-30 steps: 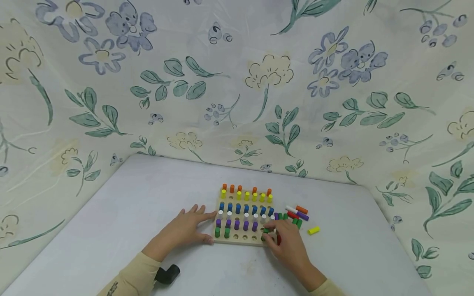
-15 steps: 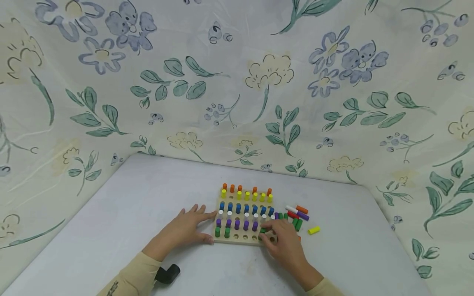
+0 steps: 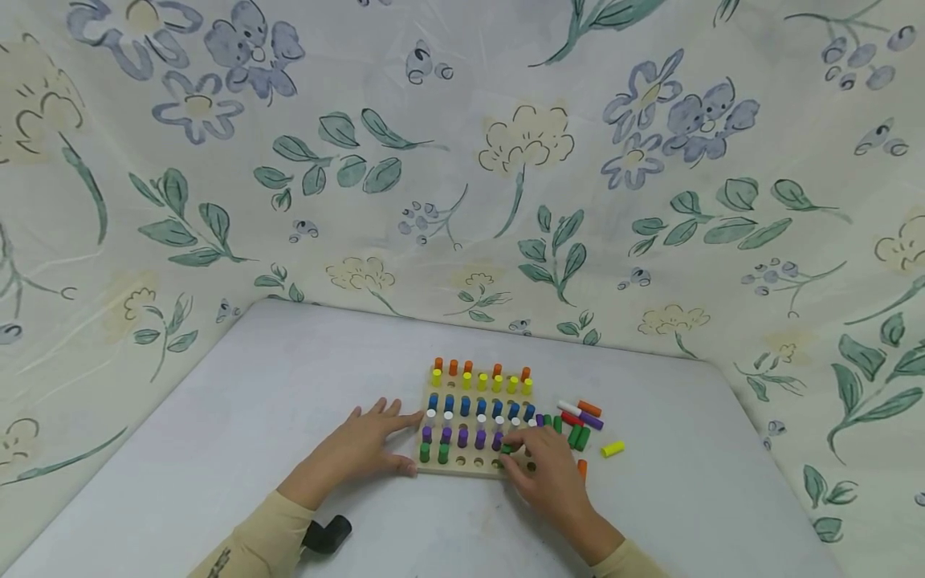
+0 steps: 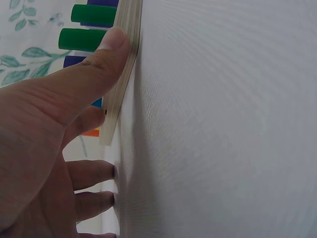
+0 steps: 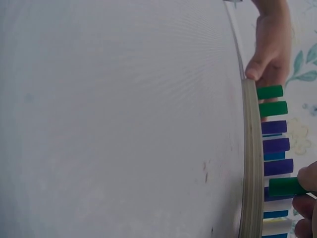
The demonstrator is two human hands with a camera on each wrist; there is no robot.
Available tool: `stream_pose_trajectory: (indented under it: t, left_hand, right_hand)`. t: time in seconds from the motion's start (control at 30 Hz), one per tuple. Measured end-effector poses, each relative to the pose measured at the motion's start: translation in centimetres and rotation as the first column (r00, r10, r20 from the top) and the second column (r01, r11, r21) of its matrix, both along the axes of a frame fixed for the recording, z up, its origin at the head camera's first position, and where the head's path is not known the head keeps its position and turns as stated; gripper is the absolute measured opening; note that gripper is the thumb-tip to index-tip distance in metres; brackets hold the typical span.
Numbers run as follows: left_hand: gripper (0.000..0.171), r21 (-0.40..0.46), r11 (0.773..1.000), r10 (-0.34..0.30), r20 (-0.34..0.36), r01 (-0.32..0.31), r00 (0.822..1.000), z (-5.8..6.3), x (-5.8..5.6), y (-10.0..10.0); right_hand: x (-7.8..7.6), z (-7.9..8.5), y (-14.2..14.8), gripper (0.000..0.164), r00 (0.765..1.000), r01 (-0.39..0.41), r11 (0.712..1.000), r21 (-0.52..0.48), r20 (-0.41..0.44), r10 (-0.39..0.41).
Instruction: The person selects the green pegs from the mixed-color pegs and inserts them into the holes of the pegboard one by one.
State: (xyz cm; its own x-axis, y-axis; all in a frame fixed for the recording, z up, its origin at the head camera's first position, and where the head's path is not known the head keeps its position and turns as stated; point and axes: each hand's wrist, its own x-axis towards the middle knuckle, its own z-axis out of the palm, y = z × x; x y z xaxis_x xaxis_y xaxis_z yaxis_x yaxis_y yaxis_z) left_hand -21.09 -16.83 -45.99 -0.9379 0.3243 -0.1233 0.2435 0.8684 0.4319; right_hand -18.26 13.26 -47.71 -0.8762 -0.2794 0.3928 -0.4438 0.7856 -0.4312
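Observation:
My right hand (image 3: 552, 478) pinches a green peg (image 5: 286, 187) between thumb and fingers, over the front row of a wooden pegboard (image 3: 462, 472). In the right wrist view that peg stands about upright to the board; whether its lower end is in a hole I cannot tell. Two green pegs (image 3: 433, 454) fill the left end of the front row, with bare holes to their right. Behind them stand rows of purple (image 3: 462, 438), white, blue, yellow and orange pegs. My left hand (image 3: 361, 445) rests at the board's left side, fingers spread, thumb (image 4: 101, 62) touching its near corner edge.
Loose pegs lie right of the board, among them a green peg (image 3: 582, 437), a yellow peg (image 3: 613, 449) and an orange peg (image 3: 582, 468). A black curved object (image 3: 332, 535) lies by the left sleeve. Floral cloth (image 3: 433, 160) hangs behind the white table (image 3: 347, 353).
My right hand has shifted left along the front row with the green peg. An orange peg beside that hand has come into view. The left hand and the board have stayed put.

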Motion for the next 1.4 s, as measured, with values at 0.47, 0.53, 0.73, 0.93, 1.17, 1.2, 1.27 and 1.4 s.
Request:
stream_pose_trajectory:
  t: [0.47,0.53,0.73,0.93,1.17,1.2,1.27,1.4]
  left_hand:
    - [0.084,0.003,1.0,-0.004,-0.002,0.004,1.0,0.2,0.1,0.1]
    - [0.084,0.007,1.0,-0.004,-0.003,0.004,1.0,0.2,0.1,0.1]
    - [0.084,0.008,1.0,-0.005,-0.005,0.005,1.0,0.2,0.2,0.0]
    - [0.085,0.005,1.0,-0.007,-0.008,0.007,1.0,0.2,0.2,0.0]
    - [0.086,0.002,1.0,-0.004,-0.004,0.004,1.0,0.2,0.1,0.0]
    - [0.086,0.002,1.0,-0.004,-0.004,0.004,1.0,0.1,0.1,0.0]
    - [0.085,0.001,1.0,-0.004,-0.004,0.004,1.0,0.2,0.0,0.0]
    - [0.085,0.001,1.0,-0.004,-0.005,0.004,1.0,0.1,-0.1,0.0]
  right_hand:
    - [-0.1,0.1,-0.7,0.02,1.0,-0.029,1.0,-0.005,0.0,0.029]
    - [-0.1,0.1,-0.8,0.02,0.999,-0.032,0.999,-0.007,0.0,0.032]
    - [0.0,0.1,-0.9,0.022,0.999,-0.033,0.999,-0.008,0.003,0.033]
    - [0.0,0.2,-1.0,0.022,0.999,-0.033,0.999,0.004,-0.007,0.033]
    - [0.0,0.1,-1.4,0.022,0.999,-0.047,0.999,0.013,-0.013,0.048]
    - [0.0,0.1,-1.4,0.021,0.999,-0.05,0.999,0.009,-0.013,0.05]
    - [0.0,0.2,-1.5,0.02,0.999,-0.052,0.999,0.009,-0.015,0.052]
    - [-0.1,0.2,-1.7,0.02,0.998,-0.054,0.998,0.007,-0.017,0.054]
